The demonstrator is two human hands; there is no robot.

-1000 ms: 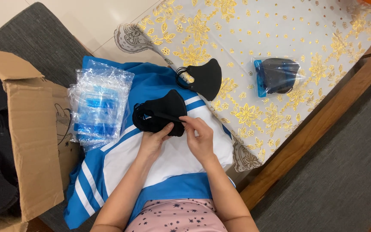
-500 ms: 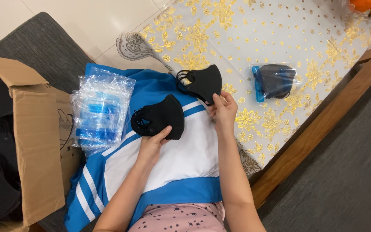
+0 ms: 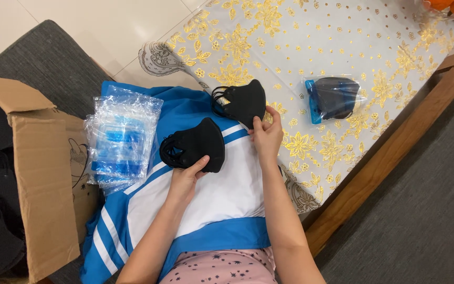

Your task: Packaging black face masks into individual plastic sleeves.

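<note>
My left hand holds a stack of black face masks by its lower edge, above the blue and white cloth on my lap. My right hand pinches the lower corner of a second stack of black masks, which lies at the edge of the table on the gold-flowered tablecloth. The two stacks are a short way apart.
A pile of clear plastic bags with blue print lies left of the masks. An open cardboard box with dark contents stands at far left. A bagged black mask rests on the table to the right. The wooden table edge runs diagonally.
My right hand left the stack in my lap and reached up to the mask stack on the table, taking hold of its corner. The left hand kept its stack.
</note>
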